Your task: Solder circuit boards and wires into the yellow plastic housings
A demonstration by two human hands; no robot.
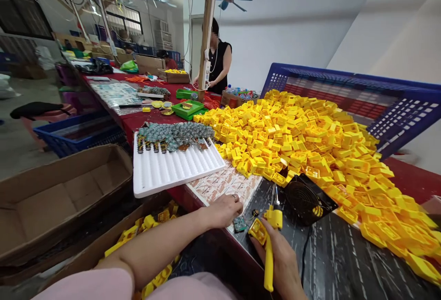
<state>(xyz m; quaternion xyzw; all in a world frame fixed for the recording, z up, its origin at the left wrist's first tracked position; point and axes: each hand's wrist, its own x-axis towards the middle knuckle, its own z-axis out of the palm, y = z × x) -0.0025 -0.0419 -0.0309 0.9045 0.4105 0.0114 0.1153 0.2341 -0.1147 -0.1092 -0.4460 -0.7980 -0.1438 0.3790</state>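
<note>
My right hand (280, 254) is closed around a yellow soldering gun (274, 217), its thin metal tip pointing away from me. The same hand also holds a small open yellow plastic case (257, 231) at the thumb side. My left hand (223, 210), a ring on one finger, rests at the table edge with its fingers curled down; whatever they pinch is hidden. Just right of those fingers lies a small green circuit board (239, 224). A small dark round part (255, 212) sits beyond the board, near the yellow case.
A big heap of yellow cases (292, 134) spreads from a tipped blue basket (406, 93). A black fan (308, 201) stands beside the gun. A white ridged tray (175, 166) carries wired circuit boards. Cardboard boxes (69, 194) stand at left. Behind the post is a person (220, 63).
</note>
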